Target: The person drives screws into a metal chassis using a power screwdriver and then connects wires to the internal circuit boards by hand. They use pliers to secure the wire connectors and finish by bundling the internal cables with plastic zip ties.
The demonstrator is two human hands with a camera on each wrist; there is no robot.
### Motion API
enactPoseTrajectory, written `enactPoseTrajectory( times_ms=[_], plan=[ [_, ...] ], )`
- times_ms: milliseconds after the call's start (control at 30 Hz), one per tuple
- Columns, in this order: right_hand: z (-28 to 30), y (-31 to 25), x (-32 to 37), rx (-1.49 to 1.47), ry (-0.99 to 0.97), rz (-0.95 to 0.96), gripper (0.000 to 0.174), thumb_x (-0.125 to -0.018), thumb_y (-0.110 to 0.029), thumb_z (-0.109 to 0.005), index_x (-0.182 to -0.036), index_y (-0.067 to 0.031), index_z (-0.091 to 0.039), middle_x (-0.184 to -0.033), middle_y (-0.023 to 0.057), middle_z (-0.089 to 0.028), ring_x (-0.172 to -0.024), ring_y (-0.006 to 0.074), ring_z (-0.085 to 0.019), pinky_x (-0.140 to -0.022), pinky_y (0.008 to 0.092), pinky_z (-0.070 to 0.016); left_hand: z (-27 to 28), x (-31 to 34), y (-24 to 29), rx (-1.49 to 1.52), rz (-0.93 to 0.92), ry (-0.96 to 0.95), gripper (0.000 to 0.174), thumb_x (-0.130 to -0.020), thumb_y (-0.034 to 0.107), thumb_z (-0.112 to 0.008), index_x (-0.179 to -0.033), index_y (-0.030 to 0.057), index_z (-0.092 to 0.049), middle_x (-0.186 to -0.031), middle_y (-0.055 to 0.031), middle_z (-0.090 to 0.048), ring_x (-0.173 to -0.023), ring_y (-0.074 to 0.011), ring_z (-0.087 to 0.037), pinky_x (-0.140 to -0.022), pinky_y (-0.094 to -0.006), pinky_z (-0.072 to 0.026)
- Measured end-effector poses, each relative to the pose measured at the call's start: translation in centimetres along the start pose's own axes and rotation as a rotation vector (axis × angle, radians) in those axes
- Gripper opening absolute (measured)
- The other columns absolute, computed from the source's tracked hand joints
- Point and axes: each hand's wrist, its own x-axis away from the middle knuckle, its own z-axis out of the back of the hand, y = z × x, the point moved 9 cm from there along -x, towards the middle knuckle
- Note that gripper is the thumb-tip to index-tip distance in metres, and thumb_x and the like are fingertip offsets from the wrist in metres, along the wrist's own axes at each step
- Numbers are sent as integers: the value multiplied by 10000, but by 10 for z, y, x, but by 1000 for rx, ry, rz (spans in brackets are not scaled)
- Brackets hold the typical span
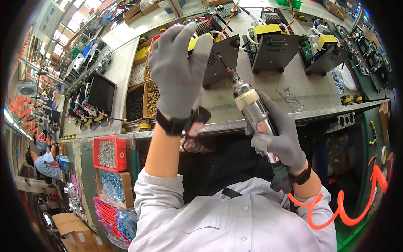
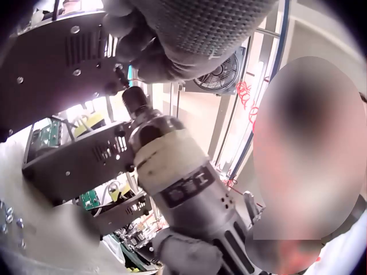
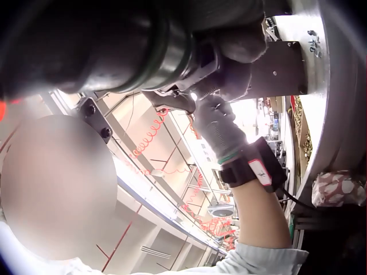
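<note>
My gloved right hand (image 1: pixel 281 136) grips a pneumatic screwdriver (image 1: pixel 252 105) with a metal body and a cream band. Its bit points up and left at a black metal panel (image 1: pixel 224 61) of an upright electronic unit, and the bit tip overlaps the panel's face. My gloved left hand (image 1: pixel 178 71) holds the left edge of this unit, its thumb across the front. In the left wrist view its curled fingers (image 2: pixel 137 46) are beside the slotted panel, close to the screwdriver bit. The far side of that grip is hidden.
Two more black-panelled units (image 1: pixel 277 52) (image 1: pixel 327 56) stand to the right on the bench. Left of my hand is a divided box (image 1: pixel 145 103) of small fasteners. A red bin (image 1: pixel 110 154) of screws sits below the bench edge. An orange coiled hose (image 1: pixel 336 214) trails at lower right.
</note>
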Motion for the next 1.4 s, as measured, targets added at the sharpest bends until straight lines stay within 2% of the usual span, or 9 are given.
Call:
enactPoseTrajectory(
  times_ms=[133, 500, 733, 800, 900, 1233, 1300, 1333, 1400],
  plan=[
    [-1, -1, -5, -130, -10, -18, 914, -633, -75, -678, -1486, -7, -354, -970, 85, -626, -781, 122, -608, -693, 270, -512, -32, 6, -16, -26, 43, -243, 338, -956, 351, -596, -981, 41, -727, -980, -128, -711, -920, -325, -660, -839, -385, -508],
    [-4, 0, -14, -222, 10, -39, 863, -662, -67, -669, -1472, -9, -378, -971, 93, -617, -675, 114, -594, -583, 259, -506, -31, 6, -16, 32, 5, -231, 321, -964, 324, -586, -973, 40, -735, -969, -131, -718, -936, -317, -663, -849, -386, -510],
    [36, 6, 17, -347, 105, -80, 949, -601, -88, -694, -1471, 31, -333, -882, 204, -618, -611, 193, -634, -494, 270, -529, 17, 47, 26, -195, -135, 134, 310, -812, 288, -708, -1048, 92, -660, -881, -32, -631, -803, -268, -592, -701, -402, -473],
    [53, 11, 32, -358, 119, -130, 958, -595, -107, -701, -1469, 38, -337, -879, 214, -616, -604, 203, -643, -471, 266, -526, -26, 86, 36, 39, -168, -357, 312, -782, 169, -708, -1079, 89, -659, -1000, -54, -655, -855, -264, -620, -797, -386, -484],
    [66, 21, 45, -337, 105, -142, 968, -589, -136, -706, -1467, 45, -341, -881, 219, -619, -593, 202, -644, -450, 259, -516, -84, 141, 51, -20, -191, -836, 172, -784, 128, -645, -953, 97, -657, -921, -34, -654, -838, -241, -630, -713, -388, -484],
    [52, 30, 59, -287, 99, -246, 971, -574, -131, -678, -1463, 64, -339, -907, 188, -622, -613, 177, -624, -494, 272, -515, -118, 159, 67, -200, -404, -1163, 158, -880, 189, -584, -944, 102, -700, -778, -54, -654, -747, -231, -658, -627, -362, -476],
    [46, 30, 59, -299, 56, -245, 992, -564, -130, -678, -1475, 53, -331, -918, 171, -617, -628, 170, -614, -499, 274, -501, -120, 152, 31, -9, 89, -1254, 176, -857, 143, -577, -939, 25, -679, -727, -59, -648, -603, -201, -618, -570, -314, -476],
    [44, 33, 59, -270, 16, -268, 1005, -563, -139, -688, -1485, 37, -328, -977, 153, -616, -712, 170, -631, -552, 275, -512, -114, 151, 26, -19, 91, -1247, 176, -857, 143, -577, -939, 25, -679, -727, -59, -648, -603, -201, -618, -570, -314, -476],
    [35, 32, 57, -271, -51, -244, 1000, -581, -136, -706, -1493, 23, -325, -1074, 135, -611, -831, 165, -635, -684, 284, -527, -94, 159, -9, 869, 1117, -824, 200, -918, 165, -549, -970, 5, -659, -738, -30, -632, -591, -144, -578, -543, -273, -443]
  ],
)
